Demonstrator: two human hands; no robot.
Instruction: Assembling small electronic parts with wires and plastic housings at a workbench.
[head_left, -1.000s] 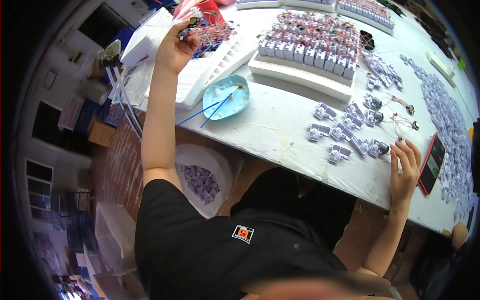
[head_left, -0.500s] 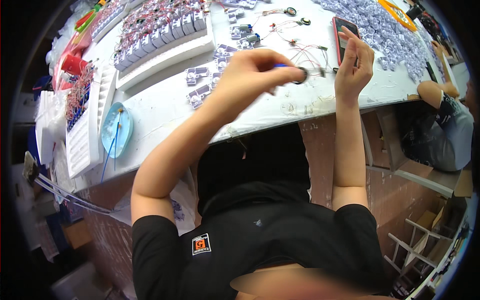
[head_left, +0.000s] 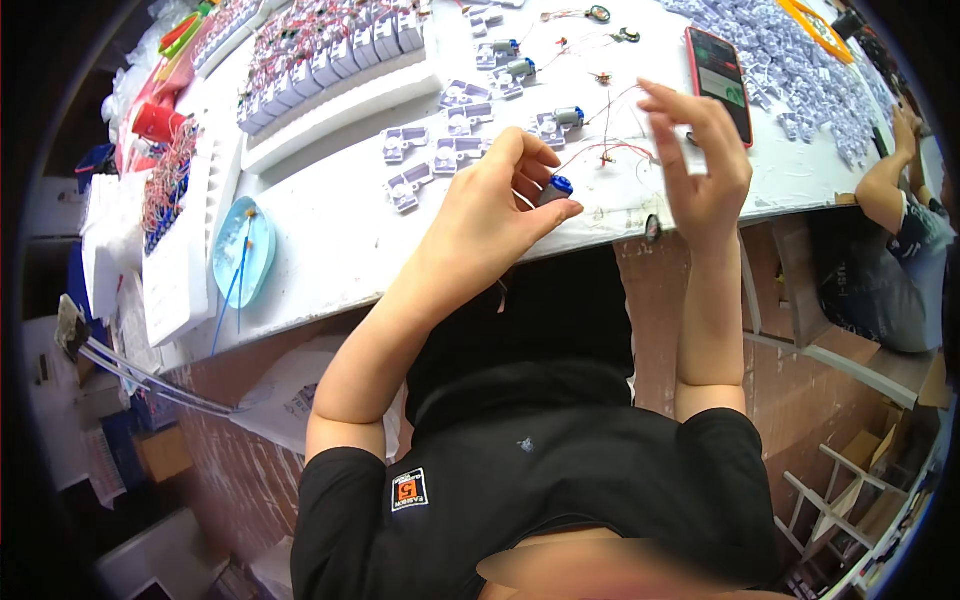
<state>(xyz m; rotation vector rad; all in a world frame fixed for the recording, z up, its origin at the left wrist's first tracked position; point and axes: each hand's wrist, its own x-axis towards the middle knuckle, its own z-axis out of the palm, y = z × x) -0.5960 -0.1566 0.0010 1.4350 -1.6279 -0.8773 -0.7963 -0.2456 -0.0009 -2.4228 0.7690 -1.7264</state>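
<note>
- Phone (head_left: 720, 85) in a red case, lying face up with its screen lit, at the upper right of the frame
- Orange loop (head_left: 812, 27), near the top right corner
- Pale blue bowl (head_left: 259, 270) at the middle left, with two thin blue-handled brushes (head_left: 221, 332) leaning in it
- Red spool (head_left: 158, 122), upper left
- Green loop (head_left: 180, 38), top left
- Whitish bag (head_left: 280, 400), left of centre, below the table edge
- Cardboard box (head_left: 163, 453), lower left
- Pale barred rack (head_left: 810, 490), lower right
- Co-worker (head_left: 915, 255) at the right edge, arms bent
</note>
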